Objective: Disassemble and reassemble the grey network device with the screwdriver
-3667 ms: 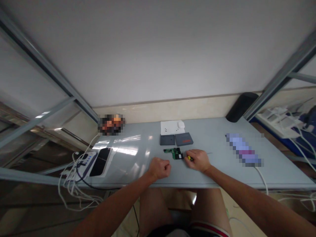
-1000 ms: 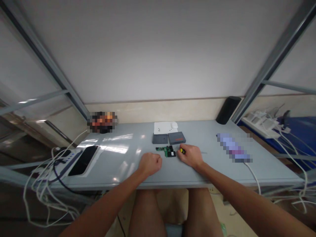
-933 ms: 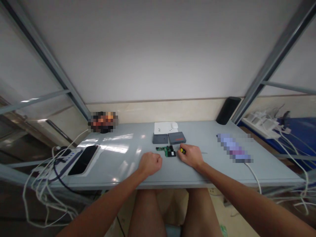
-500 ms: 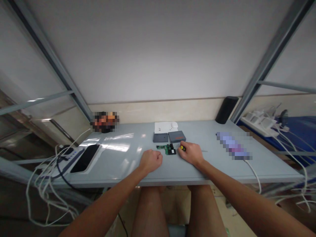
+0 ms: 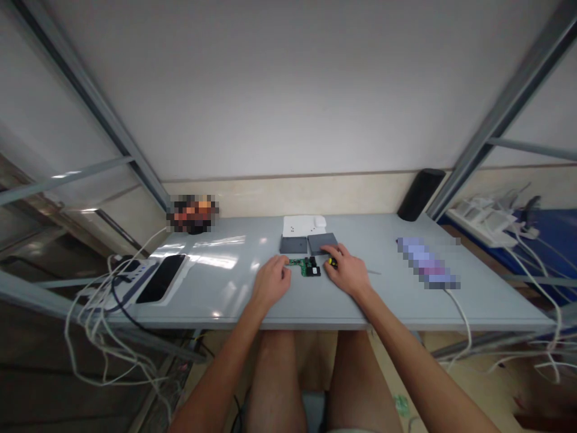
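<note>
A green circuit board (image 5: 297, 263) with black parts lies flat on the table between my hands. At its left end is my left hand (image 5: 273, 279), its fingers bent and the fingertips closed on the board's edge. My right hand (image 5: 347, 270) is wrapped round a screwdriver (image 5: 332, 262) with a yellow and black handle; its thin shaft sticks out to the right. The index finger of that hand reaches forward onto the right grey case half (image 5: 321, 242). Beside it sits the left grey case half (image 5: 293, 245), an open shallow shell.
Behind the case halves, a white sheet (image 5: 297, 225) carries several small dark screws and a white rounded case (image 5: 320, 221). A black cylinder (image 5: 420, 193) stands back right. Phones lie at left (image 5: 161, 278) and right (image 5: 424, 260), near cables (image 5: 106, 337).
My left hand has moved forward from a fist beside the board and its fingers now meet the board's left end. My right index finger has stretched out onto the right case half.
</note>
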